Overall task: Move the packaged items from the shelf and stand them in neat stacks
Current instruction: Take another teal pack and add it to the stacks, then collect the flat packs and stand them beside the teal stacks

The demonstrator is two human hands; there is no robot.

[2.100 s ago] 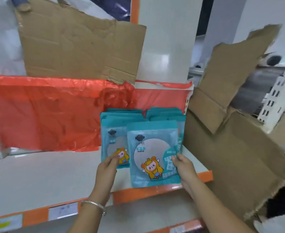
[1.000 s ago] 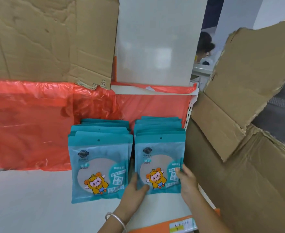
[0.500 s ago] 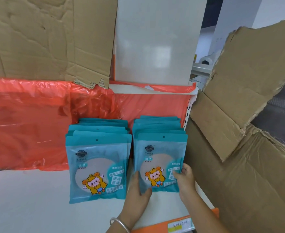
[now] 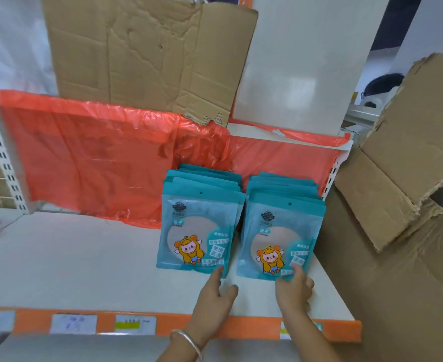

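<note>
Reaches over the orange front edge (image 4: 189, 325) of the shelf (image 4: 71, 257) with both hands. Keeps the left hand (image 4: 216, 291), a silver bangle (image 4: 189, 340) on its wrist, loosely spread with fingers straight, gripping nothing, one fingertip just touching the lower right corner of the left stack (image 4: 199, 226) of teal packets. Half a second ago pressed that hand flat against the left side of the right stack (image 4: 280, 236); has since slid it leftward and back toward the front edge.

Lays the right hand (image 4: 294, 286) over the bottom right corner of the right stack's front packet, fingertips on the film. Cannot tell through the blur whether pinching or only touching. Held that packet higher up before, by its right edge.

Past the hands: both stacks upright on the shelf, side by side toward its right end, parted by a narrow gap, in the same places as before. Right stack close beside the torn cardboard box (image 4: 398, 257) at the shelf's right end.

Farther back, along the rear edge: a red plastic sheet (image 4: 97, 152) hanging behind the stacks, and above it a creased cardboard sheet (image 4: 149, 61) beside a white panel (image 4: 293, 74).
</note>
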